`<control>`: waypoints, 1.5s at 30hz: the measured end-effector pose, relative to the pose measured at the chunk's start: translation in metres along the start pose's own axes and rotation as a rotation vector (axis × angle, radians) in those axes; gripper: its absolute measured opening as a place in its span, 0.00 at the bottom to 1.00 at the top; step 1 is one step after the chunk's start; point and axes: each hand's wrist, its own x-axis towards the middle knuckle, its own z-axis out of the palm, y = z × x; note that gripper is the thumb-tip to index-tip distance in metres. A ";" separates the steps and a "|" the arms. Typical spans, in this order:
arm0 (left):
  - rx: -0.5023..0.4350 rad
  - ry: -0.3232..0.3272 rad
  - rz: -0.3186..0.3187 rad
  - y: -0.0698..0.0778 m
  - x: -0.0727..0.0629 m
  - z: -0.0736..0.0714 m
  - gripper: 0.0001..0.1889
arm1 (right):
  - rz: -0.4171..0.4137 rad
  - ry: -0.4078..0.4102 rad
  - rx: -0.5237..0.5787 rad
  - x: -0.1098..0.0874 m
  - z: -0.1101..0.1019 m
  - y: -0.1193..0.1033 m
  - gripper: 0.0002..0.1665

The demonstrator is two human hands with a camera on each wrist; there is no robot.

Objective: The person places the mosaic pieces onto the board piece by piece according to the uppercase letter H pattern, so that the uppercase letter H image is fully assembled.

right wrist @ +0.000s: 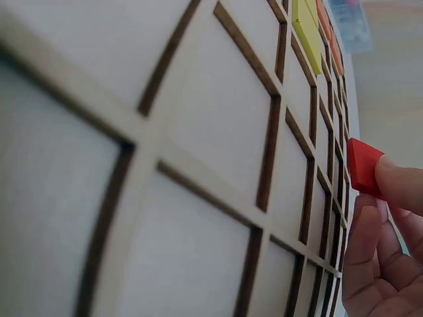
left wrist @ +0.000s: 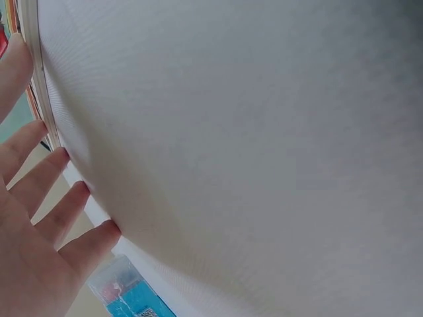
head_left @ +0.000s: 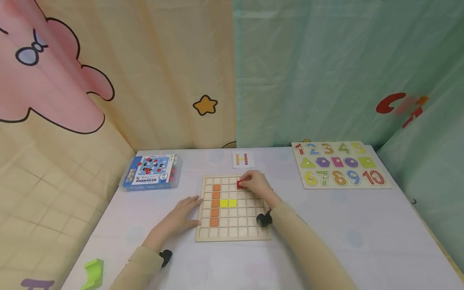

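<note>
A wooden grid board [head_left: 233, 232] lies flat on the table, with a column of several orange square tiles [head_left: 215, 203] toward its left side. Two yellow tiles [head_left: 228, 203] extend rightward from the middle of that column. Pinched between the thumb and fingers of my right hand [head_left: 256, 183] is a red square tile [right wrist: 363, 167], held over the upper part of the grid. My left hand [head_left: 180, 214] rests beside the board, fingers spread; in the left wrist view its thumb and fingertips [left wrist: 109, 228] touch or nearly touch the board's edge.
Behind the board lies a small pattern card [head_left: 243, 160]. A clear-and-blue plastic box [head_left: 150, 172] stands at the back left. At the back right is a number and shape puzzle board [head_left: 340, 165]. A green curved block [head_left: 94, 274] sits at the front left.
</note>
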 end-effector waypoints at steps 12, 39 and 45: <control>0.005 0.001 0.003 -0.001 0.000 0.001 0.40 | -0.008 -0.007 -0.078 -0.001 0.002 0.004 0.03; 0.019 -0.009 0.023 -0.001 0.001 -0.004 0.40 | -0.089 -0.059 -0.109 -0.011 -0.053 0.020 0.17; 0.033 -0.006 0.030 -0.003 0.003 -0.001 0.40 | -0.079 -0.059 -0.128 -0.016 -0.075 0.044 0.19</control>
